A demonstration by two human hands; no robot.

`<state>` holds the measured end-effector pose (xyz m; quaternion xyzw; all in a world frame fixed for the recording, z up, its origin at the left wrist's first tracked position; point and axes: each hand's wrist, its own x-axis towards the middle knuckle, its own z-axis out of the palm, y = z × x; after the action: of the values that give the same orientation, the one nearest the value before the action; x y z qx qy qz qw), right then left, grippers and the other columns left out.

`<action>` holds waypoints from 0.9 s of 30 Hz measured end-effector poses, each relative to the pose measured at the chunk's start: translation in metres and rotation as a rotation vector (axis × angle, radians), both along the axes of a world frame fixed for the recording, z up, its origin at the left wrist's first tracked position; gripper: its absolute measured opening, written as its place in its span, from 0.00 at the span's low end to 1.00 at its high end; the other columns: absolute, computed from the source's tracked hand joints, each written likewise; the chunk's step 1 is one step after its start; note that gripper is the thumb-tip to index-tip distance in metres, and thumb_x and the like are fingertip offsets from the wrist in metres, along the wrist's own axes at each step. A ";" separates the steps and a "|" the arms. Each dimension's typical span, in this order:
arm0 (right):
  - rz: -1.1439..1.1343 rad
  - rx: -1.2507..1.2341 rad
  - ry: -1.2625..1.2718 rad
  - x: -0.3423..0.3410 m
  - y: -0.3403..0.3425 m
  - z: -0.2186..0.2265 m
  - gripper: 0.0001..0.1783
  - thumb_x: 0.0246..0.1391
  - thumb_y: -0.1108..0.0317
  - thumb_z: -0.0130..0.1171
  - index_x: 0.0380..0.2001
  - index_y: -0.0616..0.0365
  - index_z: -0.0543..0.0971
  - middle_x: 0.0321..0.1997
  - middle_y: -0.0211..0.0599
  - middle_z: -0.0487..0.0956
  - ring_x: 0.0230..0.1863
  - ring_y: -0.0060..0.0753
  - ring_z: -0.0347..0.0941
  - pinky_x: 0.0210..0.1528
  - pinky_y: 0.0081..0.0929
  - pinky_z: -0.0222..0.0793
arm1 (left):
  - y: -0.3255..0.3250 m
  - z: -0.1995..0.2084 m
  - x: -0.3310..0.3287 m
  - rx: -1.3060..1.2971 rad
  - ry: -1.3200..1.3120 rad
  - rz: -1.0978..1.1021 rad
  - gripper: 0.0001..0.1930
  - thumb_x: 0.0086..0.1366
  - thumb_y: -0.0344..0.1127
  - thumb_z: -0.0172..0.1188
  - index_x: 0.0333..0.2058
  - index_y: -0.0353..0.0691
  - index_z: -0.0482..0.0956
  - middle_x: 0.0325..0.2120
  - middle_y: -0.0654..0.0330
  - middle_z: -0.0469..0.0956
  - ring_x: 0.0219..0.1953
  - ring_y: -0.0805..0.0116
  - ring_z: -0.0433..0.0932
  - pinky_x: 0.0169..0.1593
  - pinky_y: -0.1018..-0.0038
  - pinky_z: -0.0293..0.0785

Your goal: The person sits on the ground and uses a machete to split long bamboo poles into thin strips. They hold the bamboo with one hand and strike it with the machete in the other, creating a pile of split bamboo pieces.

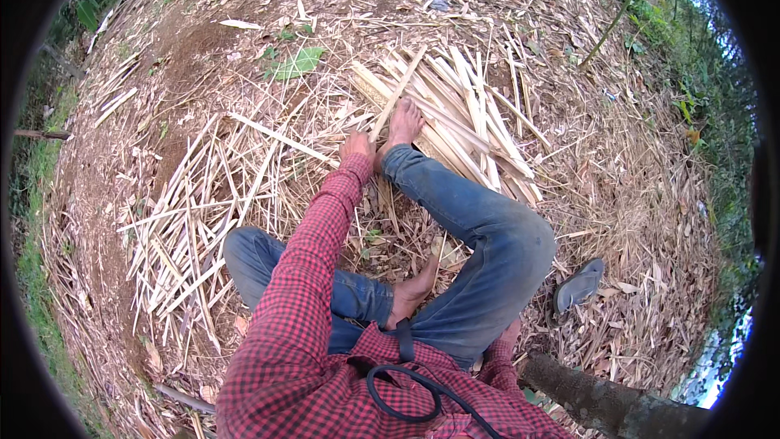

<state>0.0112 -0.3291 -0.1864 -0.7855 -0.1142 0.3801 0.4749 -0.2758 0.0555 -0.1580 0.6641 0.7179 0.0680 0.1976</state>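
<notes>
My left hand point(357, 145) reaches forward past my left shin, its fingers closed round the near end of a long pale split strip point(399, 91) that looks like bamboo or wood. The strip slants away to the right, across a pile of similar split pieces point(479, 126). My bare right foot point(404, 120) presses on that pile, right beside the strip. Only a little of my right hand point(510, 333) shows, low beside my right thigh; its fingers are hidden behind the leg.
Many thin loose strips point(191, 228) lie criss-cross on the left. A grey sandal point(578, 284) rests beyond my right knee, and a thick log point(609, 394) lies at the lower right. A green leaf point(299, 63) is on the litter-covered ground ahead. Bushes line both sides.
</notes>
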 end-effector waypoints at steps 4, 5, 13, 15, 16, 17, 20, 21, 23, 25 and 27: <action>-0.157 -0.004 -0.151 0.035 -0.074 -0.009 0.30 0.48 0.64 0.56 0.54 0.65 0.63 0.40 0.45 0.74 0.42 0.40 0.71 0.47 0.34 0.65 | 0.000 0.014 0.006 0.194 -0.572 -0.030 0.15 0.58 0.32 0.56 0.42 0.35 0.68 0.35 0.51 0.73 0.32 0.64 0.75 0.37 0.70 0.74; -0.164 0.018 -0.242 0.046 -0.082 -0.010 0.30 0.48 0.64 0.57 0.54 0.65 0.63 0.39 0.46 0.75 0.41 0.40 0.71 0.46 0.34 0.66 | -0.011 0.033 0.006 -0.099 -0.869 0.138 0.14 0.58 0.28 0.56 0.41 0.34 0.63 0.31 0.54 0.74 0.22 0.70 0.74 0.24 0.77 0.73; -0.238 0.440 -0.476 0.074 0.028 0.162 0.26 0.52 0.69 0.55 0.54 0.63 0.62 0.23 0.31 0.70 0.15 0.18 0.63 0.15 0.15 0.59 | -0.104 0.092 -0.073 0.389 -1.155 0.073 0.15 0.60 0.32 0.55 0.44 0.37 0.63 0.33 0.58 0.75 0.34 0.72 0.74 0.40 0.74 0.74; -0.166 0.542 -0.527 0.090 0.053 0.201 0.28 0.53 0.67 0.54 0.55 0.62 0.60 0.23 0.30 0.70 0.17 0.19 0.64 0.17 0.16 0.61 | -0.112 0.117 -0.079 0.381 -1.191 0.088 0.19 0.61 0.32 0.54 0.49 0.37 0.62 0.34 0.59 0.75 0.36 0.71 0.75 0.44 0.74 0.73; -0.161 0.594 -0.519 0.092 0.055 0.215 0.26 0.53 0.67 0.54 0.54 0.61 0.61 0.23 0.30 0.70 0.17 0.18 0.64 0.18 0.15 0.61 | -0.106 0.126 -0.074 0.418 -1.161 0.063 0.23 0.61 0.32 0.54 0.54 0.38 0.61 0.33 0.60 0.75 0.38 0.71 0.75 0.45 0.73 0.73; -0.091 0.645 -0.508 0.088 0.077 0.236 0.24 0.54 0.67 0.54 0.53 0.61 0.62 0.23 0.29 0.70 0.18 0.18 0.64 0.18 0.15 0.61 | -0.107 0.123 -0.087 0.418 -1.121 0.155 0.22 0.62 0.34 0.54 0.54 0.39 0.63 0.31 0.60 0.76 0.40 0.71 0.75 0.47 0.73 0.72; 0.019 0.746 -0.541 0.038 0.099 0.286 0.20 0.54 0.67 0.54 0.48 0.62 0.64 0.24 0.30 0.70 0.19 0.17 0.64 0.19 0.14 0.59 | -0.090 0.114 -0.079 0.480 -1.309 0.099 0.18 0.63 0.37 0.55 0.50 0.40 0.67 0.22 0.65 0.72 0.29 0.77 0.73 0.36 0.78 0.71; 0.120 0.764 -0.545 0.016 0.116 0.294 0.19 0.54 0.67 0.54 0.47 0.63 0.65 0.24 0.30 0.70 0.19 0.17 0.64 0.19 0.14 0.59 | -0.101 0.111 -0.095 0.453 -1.298 0.141 0.18 0.63 0.38 0.54 0.50 0.40 0.67 0.20 0.67 0.70 0.26 0.78 0.71 0.33 0.80 0.70; 0.325 0.791 -0.454 -0.010 0.125 0.304 0.21 0.54 0.68 0.54 0.48 0.65 0.64 0.25 0.30 0.70 0.20 0.17 0.64 0.19 0.14 0.59 | -0.102 0.107 -0.093 0.492 -1.269 0.205 0.21 0.63 0.43 0.54 0.48 0.35 0.66 0.15 0.70 0.66 0.19 0.81 0.65 0.24 0.84 0.65; 0.501 0.774 -0.318 -0.051 0.133 0.320 0.21 0.54 0.69 0.54 0.49 0.65 0.65 0.26 0.30 0.71 0.20 0.16 0.64 0.20 0.14 0.59 | -0.091 0.094 -0.087 0.683 -1.228 0.208 0.21 0.62 0.43 0.55 0.47 0.34 0.66 0.16 0.70 0.65 0.19 0.81 0.65 0.25 0.84 0.65; 0.681 0.727 -0.215 -0.081 0.142 0.318 0.21 0.54 0.70 0.53 0.50 0.66 0.64 0.28 0.30 0.71 0.21 0.16 0.65 0.20 0.13 0.60 | -0.091 0.099 -0.082 0.789 -1.363 0.200 0.27 0.62 0.55 0.48 0.47 0.34 0.65 0.21 0.67 0.66 0.25 0.78 0.66 0.30 0.80 0.67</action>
<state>-0.0697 -0.1874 0.1315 -0.5225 -0.5369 0.3660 0.5521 -0.3583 -0.0357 -0.0593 0.4295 0.4179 0.7264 0.3366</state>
